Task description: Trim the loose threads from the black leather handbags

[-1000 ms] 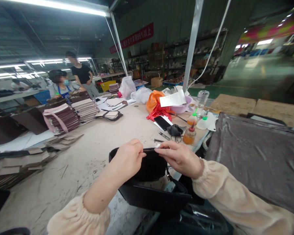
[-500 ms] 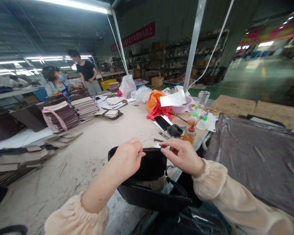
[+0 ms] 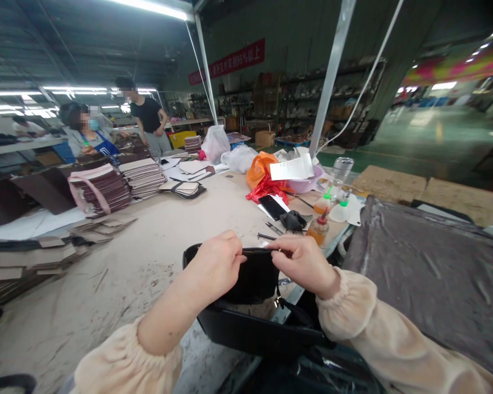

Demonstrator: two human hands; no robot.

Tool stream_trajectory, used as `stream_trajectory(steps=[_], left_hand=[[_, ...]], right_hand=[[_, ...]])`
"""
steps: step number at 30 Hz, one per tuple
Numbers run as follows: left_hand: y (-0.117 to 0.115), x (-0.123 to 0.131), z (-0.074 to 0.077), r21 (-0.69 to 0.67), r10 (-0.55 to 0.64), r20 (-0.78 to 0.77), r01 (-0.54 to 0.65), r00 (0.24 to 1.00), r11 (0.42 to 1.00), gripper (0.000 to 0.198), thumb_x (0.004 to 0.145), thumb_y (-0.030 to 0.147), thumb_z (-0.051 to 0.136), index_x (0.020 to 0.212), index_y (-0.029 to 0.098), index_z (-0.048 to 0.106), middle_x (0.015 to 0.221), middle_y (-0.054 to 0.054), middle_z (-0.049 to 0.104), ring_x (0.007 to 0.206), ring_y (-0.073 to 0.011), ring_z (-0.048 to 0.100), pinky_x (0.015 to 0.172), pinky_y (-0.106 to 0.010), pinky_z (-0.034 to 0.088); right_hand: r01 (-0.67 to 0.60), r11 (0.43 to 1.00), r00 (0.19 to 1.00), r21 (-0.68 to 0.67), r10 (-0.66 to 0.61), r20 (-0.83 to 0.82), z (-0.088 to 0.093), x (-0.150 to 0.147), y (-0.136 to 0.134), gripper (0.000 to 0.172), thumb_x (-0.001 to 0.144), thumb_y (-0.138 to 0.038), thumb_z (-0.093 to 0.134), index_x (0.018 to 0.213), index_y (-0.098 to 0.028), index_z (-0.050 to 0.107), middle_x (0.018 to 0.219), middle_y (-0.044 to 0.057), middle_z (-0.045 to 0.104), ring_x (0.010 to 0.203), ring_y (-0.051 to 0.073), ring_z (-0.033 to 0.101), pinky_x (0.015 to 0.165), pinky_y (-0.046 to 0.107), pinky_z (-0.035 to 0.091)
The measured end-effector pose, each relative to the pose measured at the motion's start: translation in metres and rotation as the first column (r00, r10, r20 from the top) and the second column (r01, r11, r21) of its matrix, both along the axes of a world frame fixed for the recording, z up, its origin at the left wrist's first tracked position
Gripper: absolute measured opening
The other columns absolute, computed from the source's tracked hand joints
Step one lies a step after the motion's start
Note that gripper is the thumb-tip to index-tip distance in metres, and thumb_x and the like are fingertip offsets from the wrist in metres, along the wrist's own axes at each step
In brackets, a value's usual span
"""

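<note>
A black handbag (image 3: 257, 328) stands at the near edge of the worktable, its mouth facing up and its dark inside showing. My left hand (image 3: 219, 265) is closed on the far rim, fingers curled over it. Farther right along the same rim, my right hand (image 3: 302, 260) pinches the edge between thumb and fingers. A small white scrap shows by the right fingertips; whether they hold it I cannot tell. From the bag's right side hangs a black strap with a metal buckle (image 3: 277, 301).
Beyond the bag lie a phone (image 3: 272, 207), tweezers (image 3: 274, 227) and an orange glue bottle (image 3: 318, 230). Stacked brown pieces (image 3: 98, 191) line the left. A grey-brown sheet (image 3: 427, 273) covers the right side. A metal post (image 3: 332, 76) rises behind the table. Two people are at the far left.
My right hand has shifted slightly, its fingers now lower and closer on the bag's rim. The left hand stays on the rim. A person at the far left has moved a little left.
</note>
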State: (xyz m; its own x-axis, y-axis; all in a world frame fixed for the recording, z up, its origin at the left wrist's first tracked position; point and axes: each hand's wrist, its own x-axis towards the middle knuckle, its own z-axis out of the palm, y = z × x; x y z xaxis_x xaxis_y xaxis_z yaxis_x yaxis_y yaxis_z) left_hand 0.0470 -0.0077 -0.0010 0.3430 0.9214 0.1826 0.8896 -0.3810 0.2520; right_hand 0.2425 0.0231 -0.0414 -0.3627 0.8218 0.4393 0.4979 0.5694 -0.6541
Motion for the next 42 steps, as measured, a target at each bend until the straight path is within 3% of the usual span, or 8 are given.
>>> stream_trajectory(steps=[7, 20, 25, 29, 31, 36, 39, 42], left_hand=[[0.000, 0.000, -0.002, 0.000, 0.009, -0.002, -0.009, 1.000, 1.000, 0.016, 0.080, 0.017, 0.055, 0.064, 0.016, 0.051, 0.076, 0.000, 0.053, 0.065, -0.0115, 0.050, 0.061, -0.025, 0.036], [-0.001, 0.000, 0.000, 0.004, 0.022, -0.014, -0.022, 1.000, 1.000, 0.016, 0.079, 0.018, 0.056, 0.064, 0.016, 0.052, 0.075, 0.000, 0.053, 0.065, -0.0118, 0.051, 0.060, -0.025, 0.036], [-0.001, 0.000, 0.000, 0.002, 0.018, -0.011, -0.018, 1.000, 1.000, 0.016, 0.080, 0.019, 0.056, 0.065, 0.015, 0.052, 0.075, 0.000, 0.053, 0.065, -0.0115, 0.051, 0.061, -0.025, 0.037], [-0.002, 0.000, -0.001, -0.003, 0.020, -0.008, -0.020, 1.000, 1.000, 0.016, 0.079, 0.020, 0.057, 0.065, 0.016, 0.052, 0.075, 0.000, 0.053, 0.065, -0.0113, 0.051, 0.061, -0.025, 0.037], [-0.002, -0.001, -0.001, 0.005, 0.020, -0.004, -0.020, 1.000, 1.000, 0.016, 0.080, 0.019, 0.057, 0.065, 0.015, 0.052, 0.075, 0.000, 0.053, 0.065, -0.0113, 0.051, 0.061, -0.025, 0.037], [0.002, -0.002, -0.001, 0.005, 0.018, 0.009, -0.018, 1.000, 1.000, 0.016, 0.080, 0.019, 0.056, 0.065, 0.015, 0.052, 0.075, 0.000, 0.052, 0.065, -0.0111, 0.051, 0.062, -0.025, 0.037], [0.003, -0.002, -0.002, 0.012, 0.013, 0.016, -0.013, 1.000, 1.000, 0.016, 0.081, 0.017, 0.055, 0.065, 0.015, 0.052, 0.074, 0.000, 0.052, 0.065, -0.0111, 0.050, 0.062, -0.025, 0.036], [0.003, -0.002, -0.003, 0.022, -0.002, 0.019, 0.002, 1.000, 1.000, 0.017, 0.081, 0.016, 0.054, 0.064, 0.015, 0.052, 0.073, 0.000, 0.051, 0.065, -0.0111, 0.050, 0.062, -0.025, 0.036]], right_hand=[[-0.022, 0.975, 1.000, -0.222, 0.023, 0.004, 0.003, 0.000, 0.004, 0.018, 0.072, -0.020, 0.055, 0.075, -0.020, 0.072, 0.056, -0.003, 0.061, 0.049, 0.010, 0.052, 0.048, 0.021, 0.040], [-0.077, 0.795, 0.985, -0.601, -0.032, -0.169, 0.007, 0.000, 0.006, 0.022, 0.065, -0.019, 0.052, 0.078, -0.017, 0.071, 0.052, -0.003, 0.056, 0.049, 0.010, 0.052, 0.048, 0.019, 0.044], [-0.040, 0.853, 0.998, -0.520, 0.006, -0.068, 0.006, -0.001, 0.010, 0.016, 0.070, -0.027, 0.057, 0.073, -0.018, 0.070, 0.052, -0.004, 0.053, 0.051, 0.009, 0.048, 0.048, 0.019, 0.040], [-0.057, 0.834, 0.996, -0.549, 0.008, -0.091, 0.006, 0.000, 0.011, 0.018, 0.071, -0.022, 0.053, 0.074, -0.018, 0.070, 0.051, -0.004, 0.052, 0.051, 0.010, 0.048, 0.049, 0.020, 0.040], [-0.075, 0.854, 0.995, -0.515, 0.032, -0.093, 0.006, 0.002, 0.009, 0.021, 0.073, -0.020, 0.052, 0.079, -0.019, 0.071, 0.055, -0.003, 0.056, 0.055, 0.011, 0.051, 0.052, 0.021, 0.040], [-0.110, 0.976, 0.993, -0.190, 0.117, 0.024, 0.000, 0.002, 0.003, 0.023, 0.075, -0.034, 0.065, 0.094, -0.024, 0.071, 0.081, -0.001, 0.068, 0.066, 0.013, 0.057, 0.061, 0.024, 0.044], [-0.076, 0.997, 0.995, -0.027, 0.078, 0.064, -0.006, -0.002, 0.004, 0.023, 0.074, -0.034, 0.068, 0.096, -0.026, 0.070, 0.089, 0.000, 0.069, 0.079, 0.015, 0.061, 0.072, 0.026, 0.045], [-0.092, 0.995, 0.992, 0.040, 0.088, 0.091, -0.009, -0.005, 0.009, 0.019, 0.076, -0.032, 0.068, 0.093, -0.027, 0.070, 0.089, 0.000, 0.070, 0.083, 0.016, 0.061, 0.076, 0.027, 0.044]])
